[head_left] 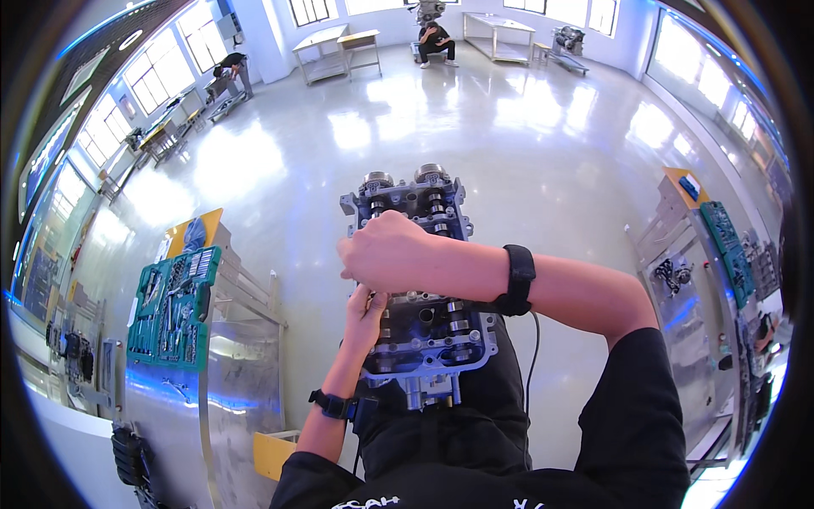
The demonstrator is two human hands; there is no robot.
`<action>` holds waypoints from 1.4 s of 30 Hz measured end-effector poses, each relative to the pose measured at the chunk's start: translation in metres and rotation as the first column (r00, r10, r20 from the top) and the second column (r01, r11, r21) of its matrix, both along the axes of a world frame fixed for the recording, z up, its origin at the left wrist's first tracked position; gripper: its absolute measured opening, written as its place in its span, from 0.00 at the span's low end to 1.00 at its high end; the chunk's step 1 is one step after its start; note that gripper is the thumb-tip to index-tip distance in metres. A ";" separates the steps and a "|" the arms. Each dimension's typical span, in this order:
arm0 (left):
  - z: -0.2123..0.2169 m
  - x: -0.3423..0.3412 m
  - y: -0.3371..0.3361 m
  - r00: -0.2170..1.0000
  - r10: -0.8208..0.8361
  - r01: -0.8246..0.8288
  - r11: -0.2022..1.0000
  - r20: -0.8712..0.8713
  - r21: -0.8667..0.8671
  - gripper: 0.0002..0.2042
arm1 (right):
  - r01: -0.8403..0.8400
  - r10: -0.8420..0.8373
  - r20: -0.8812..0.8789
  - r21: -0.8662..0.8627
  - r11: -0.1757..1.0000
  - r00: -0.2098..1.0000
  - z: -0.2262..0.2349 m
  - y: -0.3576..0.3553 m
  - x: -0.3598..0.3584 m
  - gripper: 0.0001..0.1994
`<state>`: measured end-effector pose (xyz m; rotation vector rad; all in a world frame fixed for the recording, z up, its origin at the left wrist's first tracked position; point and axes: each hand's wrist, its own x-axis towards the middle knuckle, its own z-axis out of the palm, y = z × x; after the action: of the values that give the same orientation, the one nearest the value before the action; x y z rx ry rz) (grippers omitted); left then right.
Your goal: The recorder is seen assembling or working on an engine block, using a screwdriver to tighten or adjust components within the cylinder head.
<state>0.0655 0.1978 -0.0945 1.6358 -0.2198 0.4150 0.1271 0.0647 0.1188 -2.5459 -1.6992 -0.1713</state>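
An engine cylinder head [434, 366] with two exposed camshafts stands in front of me, two round sprockets [431, 173] at its far end. Over its left middle, my right hand [388, 253] is closed in a fist, the forearm crossing the metal from the right. Just below and nearer to me, my left hand [365, 316] has its thumb and fingers pinched together by the left camshaft. Whatever either hand grips is hidden by the fingers. The right camshaft [459, 321] shows beneath my right forearm.
A metal workbench [246, 365] at the left carries an open green socket set [174, 307]. Another bench at the right holds a second green tool case [727, 250]. A black cable [534, 356] hangs beside my right leg. Two people [435, 42] are far off.
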 end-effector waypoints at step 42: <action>0.000 0.000 0.003 0.998 0.018 -0.015 0.999 -0.059 0.050 0.15 | -0.518 0.411 0.367 0.271 0.811 0.835 -0.016 -0.030 0.016 0.02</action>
<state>0.0654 0.2008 -0.0944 1.6971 -0.1733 0.3757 0.1427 0.0349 0.1028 -1.8359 -2.1076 -0.7792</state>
